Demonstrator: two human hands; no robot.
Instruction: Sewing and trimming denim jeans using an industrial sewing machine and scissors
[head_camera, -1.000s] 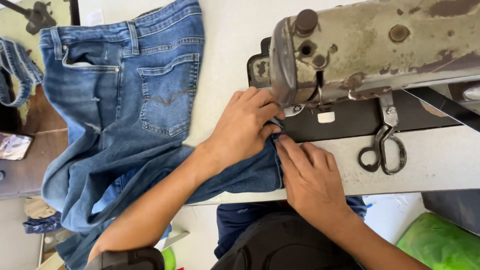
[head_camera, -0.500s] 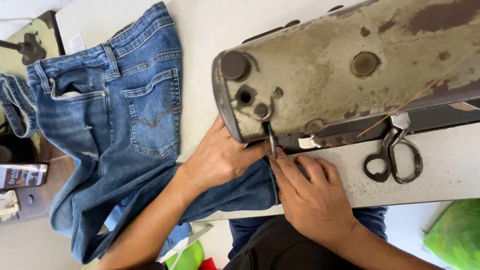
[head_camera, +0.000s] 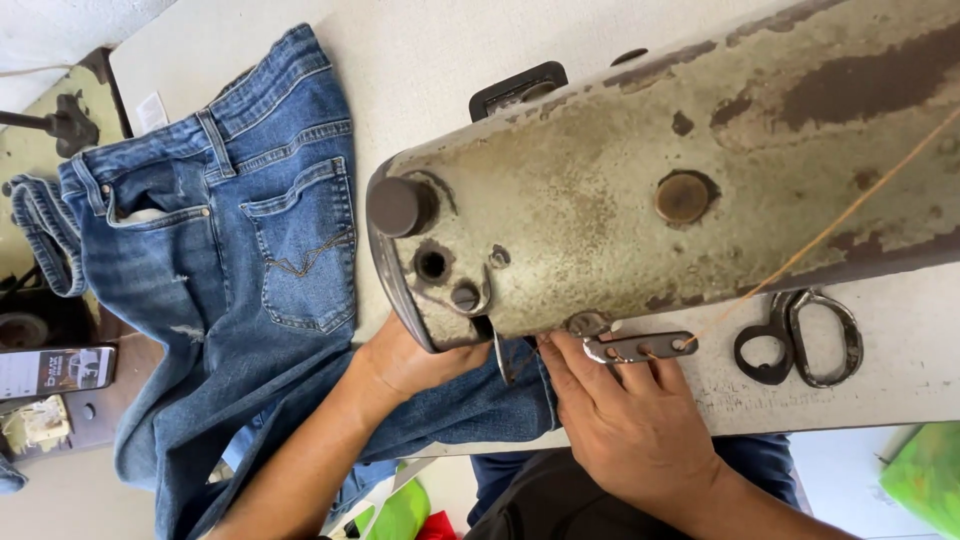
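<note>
The view had been brought closer over the worn grey metal sewing machine head (head_camera: 680, 190). At six o'clock beneath it, the blue denim jeans (head_camera: 250, 270) were kept pressed flat on the pale worktop (head_camera: 430, 70) by the left hand (head_camera: 410, 360) and the right hand (head_camera: 630, 420), fingers spread, nothing pinched.

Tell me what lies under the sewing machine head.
Blue jeans fabric runs under the sewing machine head, pressed by the left hand and right hand. The needle and stitching point are hidden by the head.
</note>
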